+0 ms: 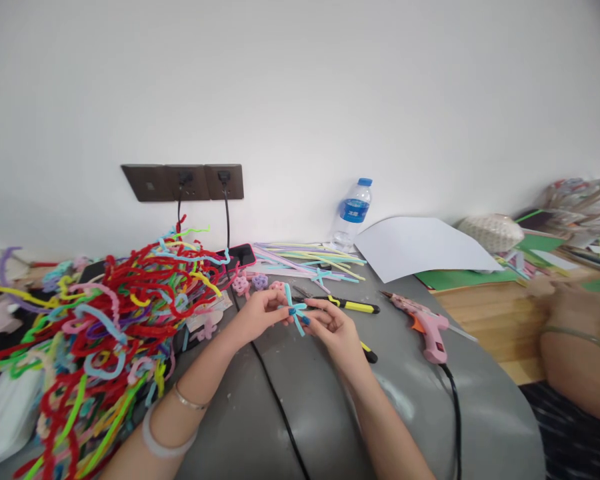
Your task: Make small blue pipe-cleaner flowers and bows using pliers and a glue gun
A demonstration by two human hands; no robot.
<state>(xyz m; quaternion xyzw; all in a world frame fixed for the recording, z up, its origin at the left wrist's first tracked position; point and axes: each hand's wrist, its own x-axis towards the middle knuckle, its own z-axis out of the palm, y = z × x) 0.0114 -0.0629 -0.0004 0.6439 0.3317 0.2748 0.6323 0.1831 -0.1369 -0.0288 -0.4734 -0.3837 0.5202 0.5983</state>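
Between my two hands is a light blue pipe cleaner piece (300, 308) with several short arms that cross near its middle. My left hand (263, 317) pinches it from the left with thumb and fingertips. From the other side, my right hand (333, 327) grips it with thumb and index finger. Yellow and black pliers (357, 306) lie behind and beside my right hand, their lower handle partly hidden. Small pink and purple pipe cleaner flowers (250, 283) rest just beyond my left hand. Another light blue crossed piece (320, 276) lies farther back.
A big tangle of coloured pipe cleaners (125, 320) covers the left side. Straight pipe cleaners (310, 255), a water bottle (354, 212) and white paper (423, 247) are along the wall. A pink glue gun (427, 327) lies right; another person's arm (575, 340) is beyond. A black cable (275, 393) crosses the grey table.
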